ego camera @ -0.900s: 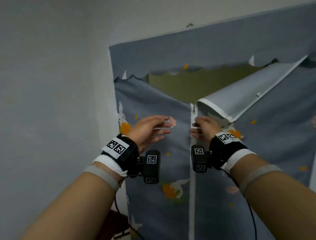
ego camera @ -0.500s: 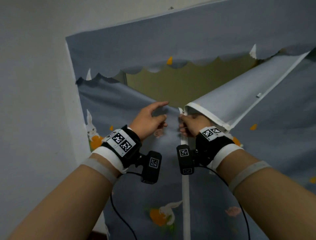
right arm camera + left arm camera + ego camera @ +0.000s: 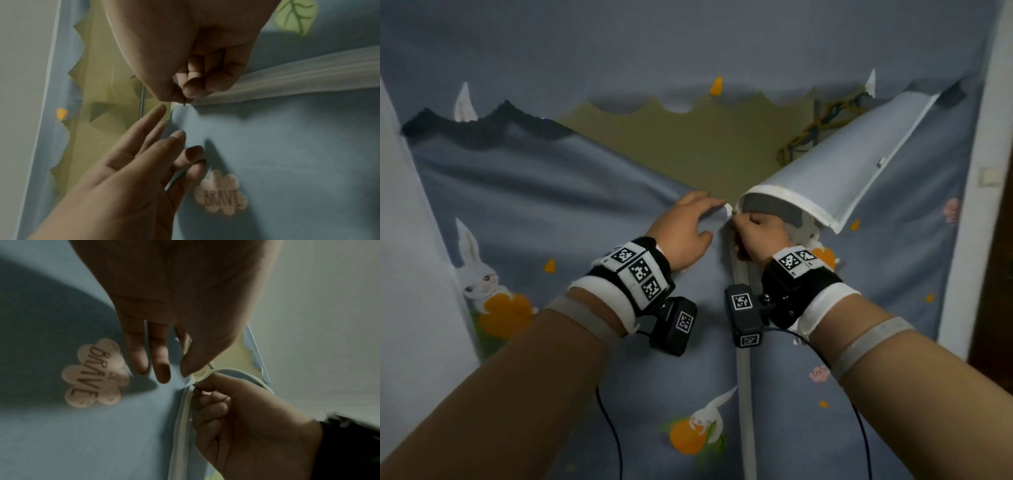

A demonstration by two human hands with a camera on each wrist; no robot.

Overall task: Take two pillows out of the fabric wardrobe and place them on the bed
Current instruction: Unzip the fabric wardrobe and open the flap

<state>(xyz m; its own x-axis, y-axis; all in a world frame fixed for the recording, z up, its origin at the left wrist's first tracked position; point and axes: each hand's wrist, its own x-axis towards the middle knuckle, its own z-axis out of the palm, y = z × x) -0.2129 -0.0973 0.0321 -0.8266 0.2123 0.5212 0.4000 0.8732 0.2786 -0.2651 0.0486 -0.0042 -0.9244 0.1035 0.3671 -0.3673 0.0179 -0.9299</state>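
Centre frame, the right hand (image 3: 758,233) is pinching the small metal zipper pull (image 3: 195,385) on the grey-blue rabbit-print fabric wardrobe (image 3: 534,205); the left hand (image 3: 685,229), fingers released, is bracing the panel taut. Pillows aren't showing.

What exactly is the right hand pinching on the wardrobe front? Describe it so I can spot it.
On the blue printed wardrobe cover, follow the pale zip strip up the middle to where it parts. There the right hand pinches the zip pull: a small dark metal tab, unlike the soft fabric and white piping around it.
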